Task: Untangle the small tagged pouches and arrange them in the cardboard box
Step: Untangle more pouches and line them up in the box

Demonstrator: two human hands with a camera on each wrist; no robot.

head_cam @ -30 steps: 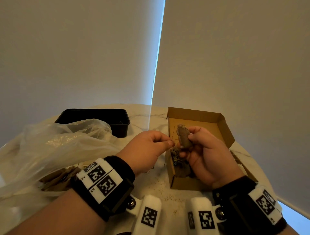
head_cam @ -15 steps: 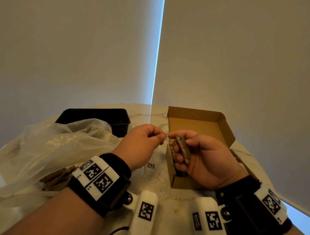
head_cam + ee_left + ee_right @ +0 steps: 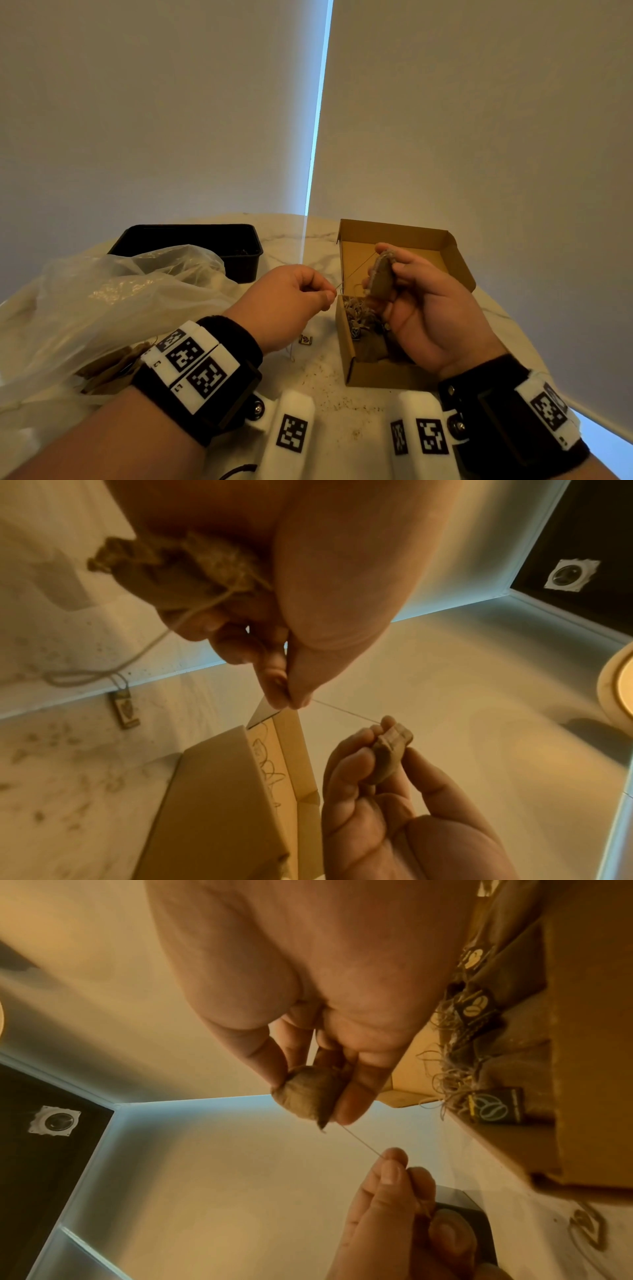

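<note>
My right hand (image 3: 394, 270) pinches a small brown pouch (image 3: 380, 281) upright over the open cardboard box (image 3: 346, 346). A thin string (image 3: 356, 270) runs taut from that pouch to my left hand (image 3: 330, 294), which pinches it between thumb and forefinger just left of the box. In the left wrist view a second pouch (image 3: 178, 574) is tucked under the left hand's curled fingers. Its string hangs down to a tag (image 3: 125, 710) lying on the table. Several pouches with dark tags (image 3: 493, 1107) and loose string lie in the box's near end.
A black plastic tray (image 3: 185, 236) stands at the back left. A crumpled clear plastic bag (image 3: 120, 301) covers the left side, with brown pouches (image 3: 113, 363) at its mouth. Crumbs dot the marble table (image 3: 325, 387). The round table edge curves close behind the box.
The right hand has turned and raised its pouch slightly. The left hand has drawn away to the left, and the string between the hands is now stretched taut.
</note>
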